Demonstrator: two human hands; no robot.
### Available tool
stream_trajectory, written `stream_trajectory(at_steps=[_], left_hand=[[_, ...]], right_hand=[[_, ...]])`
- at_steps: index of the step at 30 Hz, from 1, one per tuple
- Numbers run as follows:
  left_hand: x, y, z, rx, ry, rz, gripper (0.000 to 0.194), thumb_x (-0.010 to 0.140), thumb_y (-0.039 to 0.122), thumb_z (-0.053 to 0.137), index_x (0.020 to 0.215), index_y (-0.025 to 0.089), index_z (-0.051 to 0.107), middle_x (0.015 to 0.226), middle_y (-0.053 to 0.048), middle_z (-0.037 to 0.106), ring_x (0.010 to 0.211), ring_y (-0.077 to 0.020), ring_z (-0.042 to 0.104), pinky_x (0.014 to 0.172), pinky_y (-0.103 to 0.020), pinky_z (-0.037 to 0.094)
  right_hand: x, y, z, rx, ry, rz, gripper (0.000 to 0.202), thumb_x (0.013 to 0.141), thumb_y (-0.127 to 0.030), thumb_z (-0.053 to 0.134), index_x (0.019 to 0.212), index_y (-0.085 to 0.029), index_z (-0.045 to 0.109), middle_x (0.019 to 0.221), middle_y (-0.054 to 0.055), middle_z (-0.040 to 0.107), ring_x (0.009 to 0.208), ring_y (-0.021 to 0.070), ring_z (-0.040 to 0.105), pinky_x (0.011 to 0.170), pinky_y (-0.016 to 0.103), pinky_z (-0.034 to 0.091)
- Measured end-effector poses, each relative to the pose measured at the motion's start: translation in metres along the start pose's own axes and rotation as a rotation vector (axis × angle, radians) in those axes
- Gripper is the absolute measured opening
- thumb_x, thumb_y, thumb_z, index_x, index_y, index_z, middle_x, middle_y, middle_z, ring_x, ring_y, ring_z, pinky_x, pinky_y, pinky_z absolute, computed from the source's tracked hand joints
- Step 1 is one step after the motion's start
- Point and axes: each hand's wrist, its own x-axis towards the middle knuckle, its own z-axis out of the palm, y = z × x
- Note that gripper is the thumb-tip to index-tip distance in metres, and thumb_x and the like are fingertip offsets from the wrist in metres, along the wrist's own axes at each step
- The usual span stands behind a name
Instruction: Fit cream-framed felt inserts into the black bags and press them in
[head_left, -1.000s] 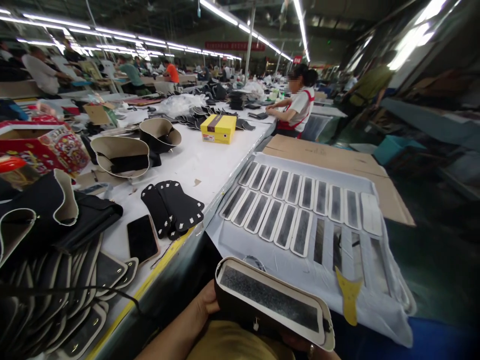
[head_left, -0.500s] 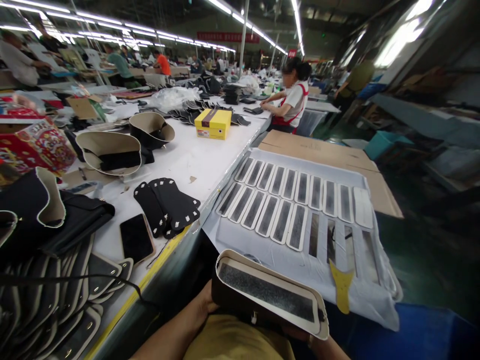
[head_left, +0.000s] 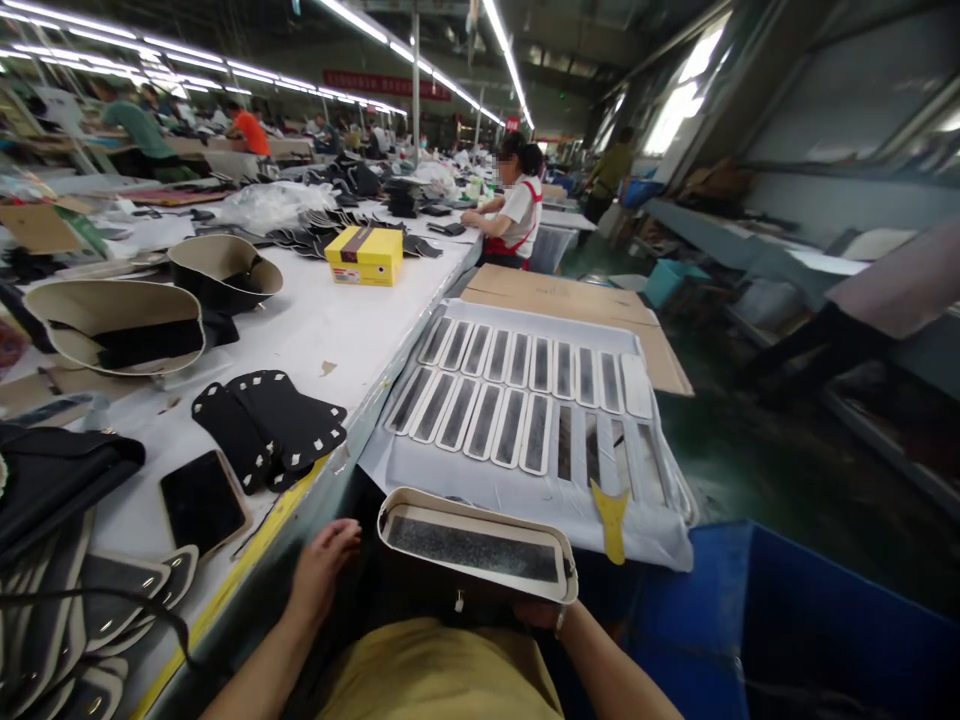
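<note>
An unfinished black handbag (head_left: 480,548), cream-edged with a dark strip framed in cream facing up, is tilted at my lap. A small metal fitting (head_left: 459,601) hangs on its near side. My right hand (head_left: 536,612) grips its right end from below, the fingers mostly hidden under it. Left of the bag and apart from it, my left hand (head_left: 324,562) hovers beside the table edge, fingers loosely bent, with nothing seen in it. Beyond the bag, cream-framed dark panels (head_left: 480,420) lie in two rows on a cloth-covered rack (head_left: 457,480). A yellow scraper-like piece (head_left: 611,522) rests at the rack's near edge.
On the white table (head_left: 300,330) lie black tabbed pieces (head_left: 281,420), a phone (head_left: 204,500), bag bodies (head_left: 116,325), stacked cream-edged parts (head_left: 105,600) and a yellow box (head_left: 365,256). A blue bin (head_left: 697,600) stands right. A co-worker (head_left: 517,210) works farther down; another person walks at right.
My left hand has let go of the bag's left end and moved left, away from it. My right hand still holds the bag. The view has turned right, and a person appears at the right.
</note>
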Motion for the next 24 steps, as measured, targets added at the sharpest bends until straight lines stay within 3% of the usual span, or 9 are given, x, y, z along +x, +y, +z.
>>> stream_trajectory(at_steps=[1, 2, 3, 5, 6, 8, 11, 17, 24], left_hand=[[-0.007, 0.020, -0.004, 0.041, 0.056, 0.107, 0.041, 0.064, 0.049, 0.066, 0.088, 0.017, 0.059, 0.082, -0.003, 0.062, 0.079, -0.0194, 0.059, 0.074, -0.030, 0.047], [-0.017, 0.040, -0.003, 0.210, 0.097, 0.336, 0.034, 0.070, 0.046, 0.062, 0.089, 0.017, 0.059, 0.085, -0.004, 0.063, 0.081, -0.0194, 0.059, 0.077, -0.031, 0.047], [-0.027, 0.060, 0.002, 0.390, 0.023, 0.579, 0.028, 0.074, 0.040, 0.060, 0.093, 0.018, 0.060, 0.093, -0.005, 0.063, 0.089, -0.0204, 0.059, 0.083, -0.033, 0.046], [-0.049, 0.092, 0.023, 0.705, -0.356, 0.969, 0.029, 0.074, 0.035, 0.063, 0.100, 0.022, 0.061, 0.109, -0.006, 0.062, 0.104, -0.0222, 0.055, 0.095, -0.036, 0.041], [-0.057, 0.102, 0.038, 0.855, -0.540, 1.075, 0.037, 0.075, 0.035, 0.064, 0.109, 0.024, 0.059, 0.117, -0.006, 0.059, 0.111, -0.0235, 0.052, 0.100, -0.039, 0.037], [-0.067, 0.112, 0.065, 1.130, -0.779, 1.075, 0.046, 0.074, 0.034, 0.065, 0.118, 0.022, 0.056, 0.120, -0.008, 0.059, 0.111, -0.0255, 0.053, 0.099, -0.042, 0.039], [-0.065, 0.108, 0.087, 1.408, -0.902, 0.856, 0.035, 0.076, 0.027, 0.063, 0.110, 0.018, 0.061, 0.118, -0.009, 0.062, 0.109, -0.0265, 0.056, 0.095, -0.041, 0.044], [-0.059, 0.107, 0.082, 1.499, -0.921, 0.758, 0.039, 0.079, 0.021, 0.056, 0.118, 0.020, 0.056, 0.128, -0.006, 0.054, 0.118, -0.0235, 0.049, 0.101, -0.039, 0.039], [-0.073, 0.099, 0.121, 1.699, -0.828, 0.915, 0.052, 0.080, 0.034, 0.058, 0.130, 0.027, 0.045, 0.112, -0.011, 0.058, 0.096, -0.0306, 0.053, 0.067, -0.037, 0.050]], right_hand=[[0.002, 0.002, -0.002, 0.034, -0.013, 0.020, 0.039, 0.088, -0.046, 0.047, 0.064, -0.016, 0.045, 0.050, -0.009, 0.032, 0.038, 0.0036, 0.027, 0.037, 0.017, 0.025], [0.003, 0.004, -0.004, 0.064, -0.026, 0.039, 0.038, 0.089, -0.045, 0.047, 0.066, -0.015, 0.046, 0.051, -0.009, 0.034, 0.038, 0.0035, 0.029, 0.037, 0.017, 0.027], [0.005, 0.006, -0.006, 0.090, -0.038, 0.058, 0.036, 0.089, -0.043, 0.047, 0.067, -0.015, 0.048, 0.052, -0.009, 0.036, 0.039, 0.0034, 0.030, 0.037, 0.017, 0.028], [0.009, 0.008, -0.010, 0.132, -0.058, 0.088, 0.034, 0.090, -0.041, 0.047, 0.070, -0.014, 0.050, 0.053, -0.008, 0.039, 0.039, 0.0032, 0.031, 0.038, 0.016, 0.030], [0.010, 0.009, -0.012, 0.150, -0.066, 0.100, 0.033, 0.090, -0.041, 0.047, 0.071, -0.013, 0.051, 0.053, -0.008, 0.040, 0.038, 0.0031, 0.032, 0.037, 0.016, 0.030], [0.012, 0.012, -0.015, 0.180, -0.078, 0.114, 0.032, 0.090, -0.040, 0.047, 0.073, -0.013, 0.051, 0.054, -0.008, 0.041, 0.038, 0.0028, 0.032, 0.037, 0.016, 0.030], [0.009, 0.020, -0.016, 0.210, -0.098, 0.127, 0.031, 0.090, -0.039, 0.048, 0.073, -0.013, 0.052, 0.055, -0.008, 0.041, 0.039, 0.0029, 0.033, 0.037, 0.016, 0.031], [0.003, 0.026, -0.008, 0.199, -0.128, 0.127, 0.030, 0.090, -0.038, 0.048, 0.073, -0.013, 0.051, 0.055, -0.008, 0.042, 0.039, 0.0028, 0.033, 0.037, 0.016, 0.030], [0.003, -0.002, 0.011, 0.100, -0.076, 0.006, 0.030, 0.091, -0.040, 0.046, 0.083, -0.013, 0.054, 0.063, -0.005, 0.048, 0.043, 0.0036, 0.039, 0.040, 0.016, 0.035]])
